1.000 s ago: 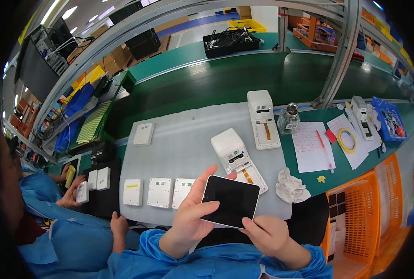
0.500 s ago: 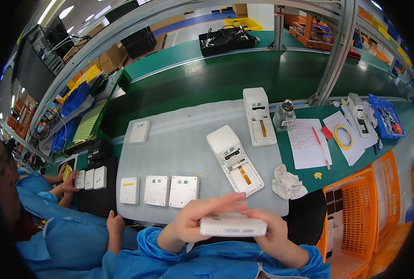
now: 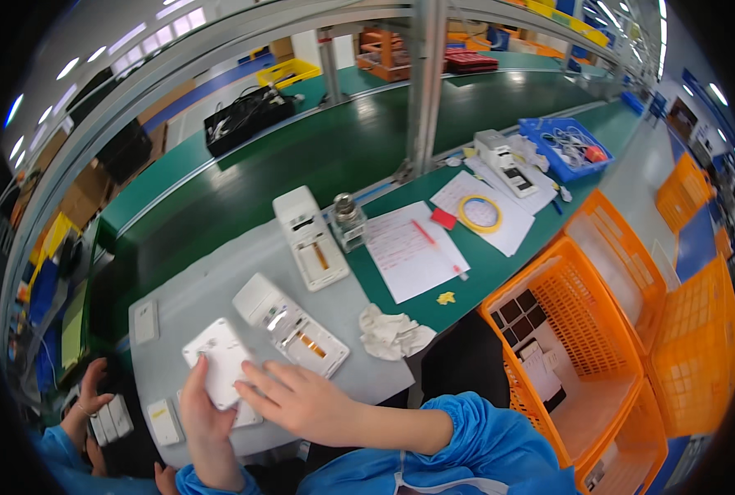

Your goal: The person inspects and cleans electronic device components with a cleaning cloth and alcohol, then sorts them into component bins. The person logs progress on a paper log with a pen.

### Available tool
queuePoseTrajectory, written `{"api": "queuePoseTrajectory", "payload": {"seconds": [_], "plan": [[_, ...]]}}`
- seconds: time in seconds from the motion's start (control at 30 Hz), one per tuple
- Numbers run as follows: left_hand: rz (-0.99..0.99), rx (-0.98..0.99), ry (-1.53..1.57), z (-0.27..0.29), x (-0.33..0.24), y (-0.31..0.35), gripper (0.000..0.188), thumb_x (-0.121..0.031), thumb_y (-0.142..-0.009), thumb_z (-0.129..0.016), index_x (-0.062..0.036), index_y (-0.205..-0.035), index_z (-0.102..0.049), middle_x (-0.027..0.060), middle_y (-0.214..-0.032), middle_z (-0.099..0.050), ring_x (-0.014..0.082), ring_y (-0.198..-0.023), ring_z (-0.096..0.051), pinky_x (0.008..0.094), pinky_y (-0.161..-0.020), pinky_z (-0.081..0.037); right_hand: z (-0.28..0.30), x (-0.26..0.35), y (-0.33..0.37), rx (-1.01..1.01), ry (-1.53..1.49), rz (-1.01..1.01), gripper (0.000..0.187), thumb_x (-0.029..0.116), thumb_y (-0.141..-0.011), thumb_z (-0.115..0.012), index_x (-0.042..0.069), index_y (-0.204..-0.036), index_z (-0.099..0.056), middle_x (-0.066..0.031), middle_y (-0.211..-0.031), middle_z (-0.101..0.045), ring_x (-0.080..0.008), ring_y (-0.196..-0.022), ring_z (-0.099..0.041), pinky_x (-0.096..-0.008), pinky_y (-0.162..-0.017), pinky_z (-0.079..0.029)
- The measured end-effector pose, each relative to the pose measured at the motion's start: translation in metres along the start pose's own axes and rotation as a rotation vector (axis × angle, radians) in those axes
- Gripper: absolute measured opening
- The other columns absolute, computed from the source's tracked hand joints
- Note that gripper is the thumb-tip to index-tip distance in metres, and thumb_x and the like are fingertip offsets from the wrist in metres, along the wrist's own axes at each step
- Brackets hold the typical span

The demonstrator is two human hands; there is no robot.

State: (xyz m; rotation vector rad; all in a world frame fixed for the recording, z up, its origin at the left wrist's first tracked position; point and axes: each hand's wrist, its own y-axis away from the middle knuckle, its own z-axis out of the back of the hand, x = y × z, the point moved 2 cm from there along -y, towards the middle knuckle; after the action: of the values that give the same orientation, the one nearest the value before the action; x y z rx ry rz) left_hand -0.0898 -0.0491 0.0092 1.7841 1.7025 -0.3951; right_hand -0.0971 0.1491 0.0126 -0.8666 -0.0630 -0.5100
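In my left hand [image 3: 205,412] is a flat white square plastic case [image 3: 221,363], tilted, its plain face with small corner holes turned up. My right hand [image 3: 297,400] has its fingertips at the case's right edge, fingers half bent. Just beyond lies a white handheld terminal [image 3: 273,318] with an opened bay and an orange ribbon cable. A second such terminal [image 3: 306,235] lies farther back. Beneath my hands, another white case [image 3: 248,415] is partly hidden. To the left sit a white case with a yellow label [image 3: 164,421] and one more white case [image 3: 145,322].
The grey mat [image 3: 211,285] carries crumpled white paper [image 3: 392,330]. On the green bench are a glass bottle [image 3: 348,221], written sheets [image 3: 405,264], yellow tape [image 3: 479,213] and a blue bin [image 3: 565,148]. Orange crates [image 3: 565,330] stand right. A co-worker's hand [image 3: 91,396] is at left.
My view has swung to the right. The case has turned from edge-on to face-up and moved left over the mat. My right hand has shifted to its edge.
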Motion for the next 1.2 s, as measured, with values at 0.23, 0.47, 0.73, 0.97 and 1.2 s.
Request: {"api": "queuePoseTrajectory", "payload": {"seconds": [0.23,0.47,0.73,0.97,1.2], "plan": [[-0.089,-0.303,-0.526,0.076,-0.047,-0.078,0.034,-0.01,-0.089,-0.057,0.0003,-0.121,-0.048,0.0124,-0.108,-0.062,0.0245,-0.094,-0.065,0.0378,-0.078,-0.055,0.09,-0.164,0.046,0.104,0.252,-0.637,0.013,0.016,-0.08,-0.064,0.004,-0.084,-0.061,-0.0117,-0.089,-0.06,-0.0308,-0.085,-0.057,-0.0408,-0.074,-0.048],[-0.167,-0.592,-1.531,0.092,-0.046,-0.078,0.048,-0.012,-0.085,-0.062,0.0083,-0.125,-0.046,0.0168,-0.112,-0.06,0.0242,-0.096,-0.062,0.0334,-0.084,-0.049,0.084,-0.275,0.068,0.326,0.378,-0.637,0.025,0.011,-0.077,-0.063,0.001,-0.099,-0.054,-0.0171,-0.087,-0.062,-0.0336,-0.078,-0.062,-0.0404,-0.07,-0.052],[-0.355,0.105,-1.785,-0.095,0.08,-0.014,0.061,-0.019,-0.079,-0.071,0.0017,-0.131,-0.046,0.0242,-0.129,-0.051,0.038,-0.125,-0.046,0.0425,-0.104,-0.036,0.143,-0.283,0.059,0.196,-0.518,-0.847,0.025,0.009,-0.084,-0.055,0.0,-0.107,-0.054,-0.0175,-0.089,-0.064,-0.0292,-0.074,-0.063,-0.0346,-0.065,-0.051],[-0.417,0.462,-2.226,-0.155,0.208,-0.093,0.081,-0.056,-0.081,-0.059,0.0078,-0.129,-0.046,0.0247,-0.135,-0.044,0.0357,-0.132,-0.036,0.0534,-0.109,-0.022,0.153,-0.278,0.073,-0.453,-1.333,-0.704,0.018,0.012,-0.092,-0.051,0.001,-0.102,-0.059,-0.0137,-0.097,-0.066,-0.018,-0.079,-0.061,-0.0306,-0.072,-0.049],[-0.403,0.514,-2.2,-0.145,0.219,-0.083,0.082,-0.06,-0.081,-0.056,0.0074,-0.127,-0.049,0.0235,-0.136,-0.045,0.0348,-0.131,-0.038,0.0558,-0.109,-0.02,0.133,-0.264,0.095,0.271,-0.061,-0.38,0.026,0.015,-0.078,-0.071,0.005,-0.098,-0.058,-0.013,-0.102,-0.064,-0.0289,-0.096,-0.059,-0.039,-0.09,-0.044]]}}
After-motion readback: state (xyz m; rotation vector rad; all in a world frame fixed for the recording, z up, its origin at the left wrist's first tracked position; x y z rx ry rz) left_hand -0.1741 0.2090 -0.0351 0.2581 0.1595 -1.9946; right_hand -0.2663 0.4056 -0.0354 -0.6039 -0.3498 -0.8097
